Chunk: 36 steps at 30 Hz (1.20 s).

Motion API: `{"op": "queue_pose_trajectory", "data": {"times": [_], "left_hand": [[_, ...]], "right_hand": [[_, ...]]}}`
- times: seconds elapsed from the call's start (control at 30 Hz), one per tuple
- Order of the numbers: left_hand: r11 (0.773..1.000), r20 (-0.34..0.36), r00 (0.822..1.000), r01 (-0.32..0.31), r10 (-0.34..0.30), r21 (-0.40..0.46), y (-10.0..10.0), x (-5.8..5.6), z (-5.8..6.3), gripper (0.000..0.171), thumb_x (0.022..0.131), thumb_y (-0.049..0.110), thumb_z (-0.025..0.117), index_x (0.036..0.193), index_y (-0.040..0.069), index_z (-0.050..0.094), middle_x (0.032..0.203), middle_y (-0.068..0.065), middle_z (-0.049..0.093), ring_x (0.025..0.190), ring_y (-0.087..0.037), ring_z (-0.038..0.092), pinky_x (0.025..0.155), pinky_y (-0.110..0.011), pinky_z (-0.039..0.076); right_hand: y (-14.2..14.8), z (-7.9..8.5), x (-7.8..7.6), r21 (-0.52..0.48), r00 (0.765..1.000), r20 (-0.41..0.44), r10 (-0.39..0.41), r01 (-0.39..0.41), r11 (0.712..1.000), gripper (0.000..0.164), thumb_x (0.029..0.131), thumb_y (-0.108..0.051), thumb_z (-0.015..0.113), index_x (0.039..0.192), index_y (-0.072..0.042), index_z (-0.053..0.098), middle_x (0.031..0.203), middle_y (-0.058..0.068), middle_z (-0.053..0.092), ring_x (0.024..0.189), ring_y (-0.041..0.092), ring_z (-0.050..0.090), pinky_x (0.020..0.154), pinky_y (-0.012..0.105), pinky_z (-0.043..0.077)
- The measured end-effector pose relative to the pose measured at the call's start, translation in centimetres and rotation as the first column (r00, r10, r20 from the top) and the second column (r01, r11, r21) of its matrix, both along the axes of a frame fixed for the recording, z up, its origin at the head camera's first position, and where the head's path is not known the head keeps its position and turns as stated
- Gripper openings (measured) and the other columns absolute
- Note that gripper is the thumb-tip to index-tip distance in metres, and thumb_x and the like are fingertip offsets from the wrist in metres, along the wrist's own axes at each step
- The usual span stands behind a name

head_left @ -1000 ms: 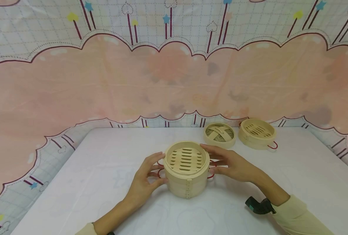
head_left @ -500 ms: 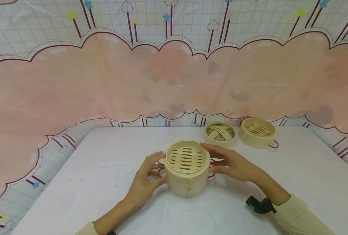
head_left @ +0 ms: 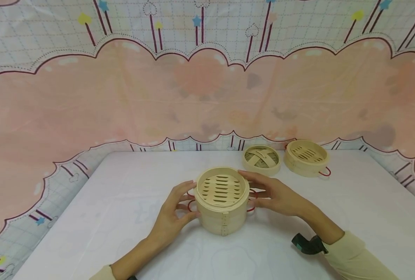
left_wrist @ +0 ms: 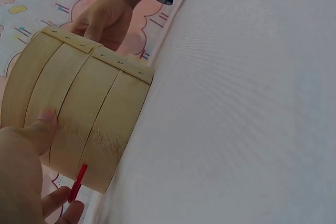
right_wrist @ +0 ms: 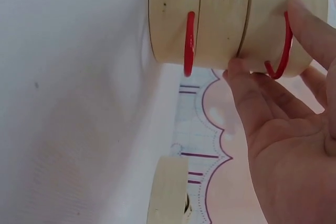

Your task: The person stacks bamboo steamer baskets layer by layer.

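Two round bamboo steamer baskets (head_left: 223, 219) stand stacked on the white table, with a slatted floor showing in the upper one. My left hand (head_left: 174, 212) holds the stack's left side, its thumb on the front wall and its fingers reaching round behind. On the other side my right hand (head_left: 275, 194) grips the stack, fingertips at the upper rim and thumb lower on the wall. Red handles stick out at both sides; in the right wrist view a red handle (right_wrist: 287, 45) lies by the fingers. The seam between the baskets looks closed in the left wrist view.
A woven steamer lid (head_left: 261, 165) lies at the back of the table (head_left: 123, 217), right of the stack. Beside it sits another slatted steamer basket (head_left: 305, 165) with a red handle. A patterned cloth (head_left: 158, 105) hangs behind the table.
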State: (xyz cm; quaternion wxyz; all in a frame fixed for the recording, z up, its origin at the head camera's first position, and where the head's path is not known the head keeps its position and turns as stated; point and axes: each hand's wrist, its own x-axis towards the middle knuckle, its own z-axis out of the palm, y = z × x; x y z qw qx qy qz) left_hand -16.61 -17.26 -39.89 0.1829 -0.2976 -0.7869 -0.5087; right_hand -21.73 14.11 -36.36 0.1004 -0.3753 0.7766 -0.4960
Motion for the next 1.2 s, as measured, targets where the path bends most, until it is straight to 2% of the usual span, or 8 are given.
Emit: {"op": "queue_pose_trajectory", "data": {"times": [0.1, 0.2, 0.37, 0.57, 0.77, 0.9, 1.03, 1.2], "left_hand": [[1.0, 0.01, 1.0, -0.004, 0.004, -0.015, -0.3, -0.6, -1.0, 0.078, 0.072, 0.0, 0.081, 0.14, 0.013, 0.044, 0.143, -0.008, 0.04, 0.107, -0.022, 0.057, 0.075, -0.037, 0.053], [1.0, 0.011, 1.0, 0.0, 0.0, -0.026, -0.4, -0.7, -1.3, 0.077, 0.074, 0.005, 0.081, 0.141, 0.015, 0.043, 0.144, -0.007, 0.039, 0.109, -0.019, 0.056, 0.077, -0.035, 0.051], [0.999, -0.013, 1.0, -0.005, 0.004, -0.042, -0.5, -0.6, -1.3, 0.076, 0.075, 0.008, 0.081, 0.141, 0.015, 0.044, 0.145, -0.003, 0.037, 0.108, -0.02, 0.056, 0.075, -0.035, 0.05], [0.998, -0.073, 0.997, -0.026, 0.022, -0.049, -0.5, -0.5, -1.1, 0.076, 0.072, 0.008, 0.083, 0.139, 0.013, 0.047, 0.141, -0.01, 0.044, 0.096, -0.022, 0.059, 0.064, -0.032, 0.048], [0.999, -0.108, 0.994, -0.004, -0.001, -0.047, -0.4, -0.3, -1.3, 0.082, 0.069, 0.012, 0.085, 0.14, 0.01, 0.045, 0.143, -0.01, 0.042, 0.095, -0.023, 0.058, 0.062, -0.032, 0.047], [0.997, -0.161, 0.987, -0.037, 0.025, -0.068, -0.4, -0.3, -1.3, 0.083, 0.067, 0.015, 0.087, 0.139, 0.011, 0.046, 0.144, -0.009, 0.041, 0.104, -0.023, 0.054, 0.069, -0.033, 0.044], [0.993, -0.197, 0.979, -0.068, 0.049, -0.092, -0.5, -0.3, -1.3, 0.08, 0.067, 0.017, 0.087, 0.138, 0.014, 0.05, 0.144, -0.007, 0.042, 0.123, -0.024, 0.044, 0.09, -0.034, 0.042], [0.997, -0.177, 0.984, 0.004, -0.017, -0.072, -0.4, -0.2, -1.3, 0.082, 0.065, 0.009, 0.087, 0.138, 0.01, 0.048, 0.145, -0.013, 0.039, 0.132, -0.027, 0.037, 0.107, -0.03, 0.03]], "right_hand": [[-0.1, 0.0, 0.1, 0.005, 1.0, -0.004, -0.026, 0.026, 1.0, 0.074, 0.085, -0.014, 0.074, 0.148, -0.022, 0.035, 0.146, -0.001, 0.042, 0.127, 0.02, 0.047, 0.094, 0.031, 0.046], [-0.2, -0.1, 0.2, 0.005, 0.999, -0.014, -0.041, 0.041, 0.999, 0.076, 0.083, -0.016, 0.076, 0.148, -0.022, 0.036, 0.145, -0.001, 0.043, 0.126, 0.02, 0.048, 0.093, 0.031, 0.047], [-0.2, -0.1, 0.3, 0.005, 0.999, -0.022, -0.044, 0.044, 0.999, 0.076, 0.083, -0.015, 0.075, 0.148, -0.021, 0.036, 0.145, 0.0, 0.044, 0.125, 0.02, 0.049, 0.093, 0.031, 0.047], [-0.1, -0.3, 0.3, 0.002, 0.998, -0.036, -0.042, 0.042, 0.999, 0.075, 0.084, -0.015, 0.075, 0.148, -0.021, 0.036, 0.144, 0.0, 0.045, 0.124, 0.019, 0.05, 0.093, 0.032, 0.047], [-0.1, -0.5, 0.3, 0.005, 0.998, -0.039, -0.04, 0.041, 0.999, 0.075, 0.083, -0.015, 0.075, 0.147, -0.022, 0.036, 0.144, -0.001, 0.044, 0.124, 0.019, 0.05, 0.093, 0.034, 0.047], [0.0, -0.4, 0.3, 0.022, 0.998, -0.049, -0.048, 0.049, 0.999, 0.075, 0.083, -0.017, 0.076, 0.147, -0.024, 0.036, 0.143, -0.002, 0.045, 0.124, 0.019, 0.05, 0.093, 0.035, 0.047], [0.1, -0.3, 0.2, 0.038, 0.997, -0.055, -0.057, 0.059, 0.998, 0.075, 0.084, -0.018, 0.076, 0.147, -0.025, 0.036, 0.143, -0.002, 0.046, 0.122, 0.019, 0.051, 0.093, 0.036, 0.047], [0.3, -0.3, 0.2, 0.049, 0.997, -0.056, -0.059, 0.062, 0.997, 0.075, 0.084, -0.019, 0.076, 0.147, -0.025, 0.037, 0.142, -0.002, 0.046, 0.121, 0.02, 0.053, 0.092, 0.034, 0.048]]}}
